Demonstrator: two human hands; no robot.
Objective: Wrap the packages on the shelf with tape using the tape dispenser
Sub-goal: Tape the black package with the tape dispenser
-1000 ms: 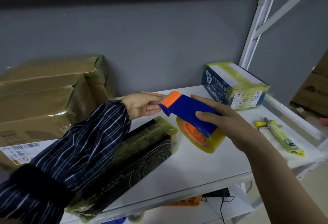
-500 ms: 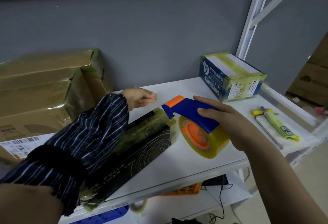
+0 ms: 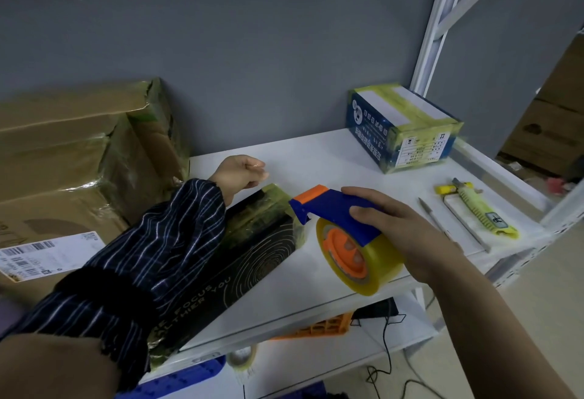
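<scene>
Black package (image 3: 262,259) part-taped; blue box (image 3: 379,133), 1 o'clock, looks done.
Right hand (image 3: 395,228) grips tape dispenser (image 3: 328,206); left hand (image 3: 240,174) curled, contents unclear.

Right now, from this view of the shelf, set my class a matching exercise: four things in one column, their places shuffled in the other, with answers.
Things:
1 tape dispenser
2 blue box
3 black package
4 brown cartons

Places:
A stacked at the left end of the shelf
B partly under the left sleeve
C gripped by the right hand
D back right, by the upright post

Pairs: 1-C, 2-D, 3-B, 4-A.
</scene>
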